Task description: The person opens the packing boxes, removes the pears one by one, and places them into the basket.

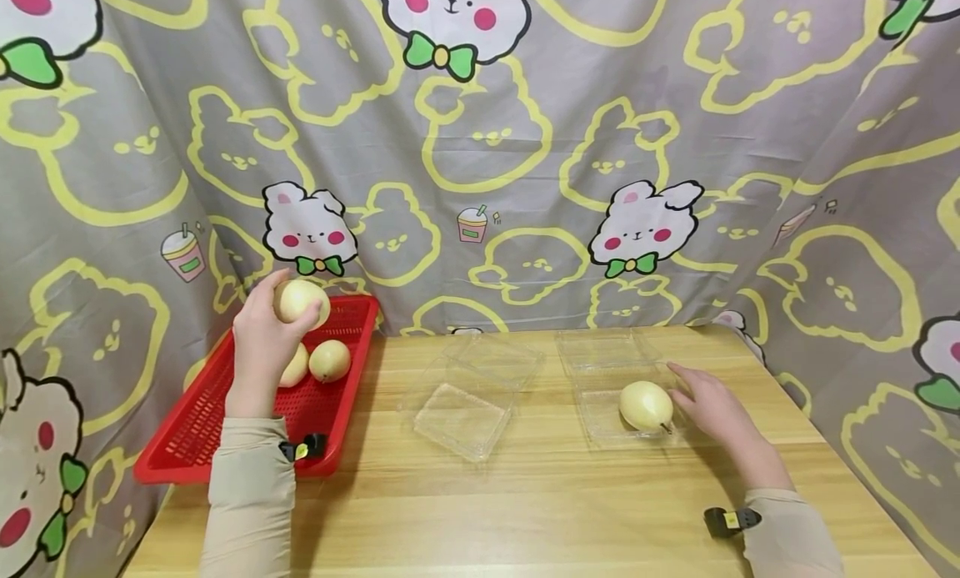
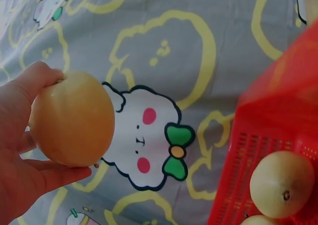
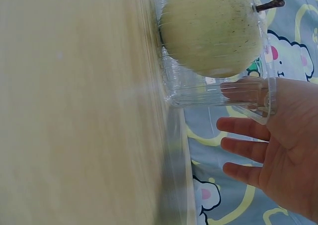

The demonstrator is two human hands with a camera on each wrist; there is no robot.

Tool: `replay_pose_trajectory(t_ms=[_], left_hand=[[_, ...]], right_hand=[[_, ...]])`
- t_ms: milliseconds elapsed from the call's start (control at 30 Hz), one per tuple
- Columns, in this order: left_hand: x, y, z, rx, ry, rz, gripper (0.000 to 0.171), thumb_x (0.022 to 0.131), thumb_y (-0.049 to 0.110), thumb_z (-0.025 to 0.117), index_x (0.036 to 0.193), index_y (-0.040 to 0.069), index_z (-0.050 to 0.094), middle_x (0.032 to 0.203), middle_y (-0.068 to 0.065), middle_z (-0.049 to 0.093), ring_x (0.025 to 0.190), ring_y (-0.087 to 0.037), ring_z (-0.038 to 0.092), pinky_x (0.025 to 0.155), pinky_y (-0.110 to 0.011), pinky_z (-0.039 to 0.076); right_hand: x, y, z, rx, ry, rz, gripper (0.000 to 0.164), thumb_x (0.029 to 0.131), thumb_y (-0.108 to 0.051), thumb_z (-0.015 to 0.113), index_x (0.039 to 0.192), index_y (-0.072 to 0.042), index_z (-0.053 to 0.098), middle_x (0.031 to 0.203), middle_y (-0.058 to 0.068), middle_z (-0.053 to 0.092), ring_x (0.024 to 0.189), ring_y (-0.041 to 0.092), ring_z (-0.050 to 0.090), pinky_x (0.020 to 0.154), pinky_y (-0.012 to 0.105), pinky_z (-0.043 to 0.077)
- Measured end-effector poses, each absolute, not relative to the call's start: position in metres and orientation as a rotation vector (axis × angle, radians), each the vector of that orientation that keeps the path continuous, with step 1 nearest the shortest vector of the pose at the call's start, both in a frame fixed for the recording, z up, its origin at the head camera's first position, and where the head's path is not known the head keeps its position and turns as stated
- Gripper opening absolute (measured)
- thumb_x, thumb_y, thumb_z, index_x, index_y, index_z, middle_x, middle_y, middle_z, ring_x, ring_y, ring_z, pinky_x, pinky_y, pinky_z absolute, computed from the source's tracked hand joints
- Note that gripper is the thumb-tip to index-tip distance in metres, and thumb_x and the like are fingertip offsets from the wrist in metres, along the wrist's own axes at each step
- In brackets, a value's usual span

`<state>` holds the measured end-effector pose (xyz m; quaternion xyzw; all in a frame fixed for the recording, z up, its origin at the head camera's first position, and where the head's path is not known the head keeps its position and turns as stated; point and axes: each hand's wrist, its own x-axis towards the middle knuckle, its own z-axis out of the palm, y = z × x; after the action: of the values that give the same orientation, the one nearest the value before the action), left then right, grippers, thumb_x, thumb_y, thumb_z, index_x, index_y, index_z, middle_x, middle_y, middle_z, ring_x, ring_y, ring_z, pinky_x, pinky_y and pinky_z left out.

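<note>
My left hand [image 1: 262,336] grips a round, pale yellow pear [image 1: 302,303], thumb and fingers around its sides, held up over the red basket [image 1: 352,411]. In the left wrist view, the short stem of this pear [image 2: 74,118] points down between the fingers. Another pear [image 1: 646,406] lies in a clear plastic container [image 1: 600,424] on the right, its dark stem towards me. At that container's right side is my right hand [image 1: 712,407], fingers extended. The right wrist view shows one digit through the clear wall and other fingers [image 3: 243,148] straight beside the rim.
More pears [image 1: 330,361] sit in the basket at the left of the wooden table [image 1: 480,520]. A second clear container [image 1: 462,421] stands mid-table, its clear lid [image 1: 495,361] behind it. The right container's lid [image 1: 603,349] lies towards the patterned curtain [image 1: 510,144].
</note>
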<state>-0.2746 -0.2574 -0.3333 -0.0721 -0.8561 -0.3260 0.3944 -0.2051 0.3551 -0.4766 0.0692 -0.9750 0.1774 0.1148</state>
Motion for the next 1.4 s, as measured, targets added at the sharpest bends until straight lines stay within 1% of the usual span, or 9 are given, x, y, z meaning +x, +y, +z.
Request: replay_pose_trajectory(t_ms=[233,467,800,1067,1200,1400], left_hand=[[-0.280,-0.270,-0.338,-0.126,-2.188,-0.836,0.058,0.081,0.027,0.076,0.132,0.007,0.057,0.131,-0.017,0.061,0.115,-0.037,0.057,0.094,-0.056,0.047],[-0.284,-0.283,-0.340,-0.087,-2.168,-0.859,0.058,0.080,0.026,0.077,0.131,0.007,0.058,0.129,-0.018,0.062,0.115,-0.039,0.057,0.093,-0.056,0.046],[-0.287,-0.293,-0.348,0.014,-2.243,-0.933,0.060,0.083,0.031,0.074,0.135,0.009,0.055,0.136,-0.015,0.058,0.121,-0.037,0.055,0.096,-0.056,0.046],[-0.294,-0.299,-0.353,0.069,-2.258,-1.009,0.061,0.083,0.035,0.074,0.136,0.012,0.054,0.136,-0.013,0.058,0.120,-0.031,0.054,0.095,-0.050,0.046],[-0.298,-0.301,-0.356,0.097,-2.308,-1.049,0.062,0.085,0.037,0.072,0.138,0.014,0.052,0.137,-0.013,0.057,0.118,-0.030,0.053,0.092,-0.043,0.045],[-0.303,-0.305,-0.360,0.081,-2.388,-1.055,0.064,0.086,0.041,0.070,0.140,0.013,0.050,0.138,-0.016,0.056,0.118,-0.032,0.053,0.087,-0.035,0.043]], right_hand=[[-0.205,0.355,-0.477,0.199,-2.856,0.530,0.051,0.094,-0.014,0.060,0.139,0.004,0.046,0.131,0.036,0.053,0.118,0.055,0.049,0.100,0.066,0.038],[-0.205,0.356,-0.478,0.202,-2.848,0.526,0.050,0.094,-0.014,0.060,0.139,0.004,0.047,0.130,0.036,0.053,0.118,0.055,0.050,0.100,0.066,0.039],[-0.204,0.355,-0.477,0.189,-2.855,0.532,0.050,0.094,-0.014,0.060,0.139,0.003,0.046,0.131,0.036,0.053,0.119,0.055,0.049,0.100,0.066,0.039],[-0.204,0.356,-0.476,0.193,-2.852,0.533,0.050,0.095,-0.015,0.060,0.139,0.004,0.046,0.131,0.036,0.053,0.119,0.055,0.049,0.100,0.066,0.038],[-0.205,0.356,-0.477,0.197,-2.849,0.532,0.050,0.094,-0.014,0.060,0.139,0.004,0.046,0.131,0.036,0.053,0.118,0.055,0.049,0.100,0.066,0.038],[-0.205,0.355,-0.478,0.198,-2.857,0.539,0.051,0.094,-0.015,0.059,0.140,0.004,0.046,0.131,0.036,0.052,0.119,0.055,0.049,0.100,0.066,0.038]])
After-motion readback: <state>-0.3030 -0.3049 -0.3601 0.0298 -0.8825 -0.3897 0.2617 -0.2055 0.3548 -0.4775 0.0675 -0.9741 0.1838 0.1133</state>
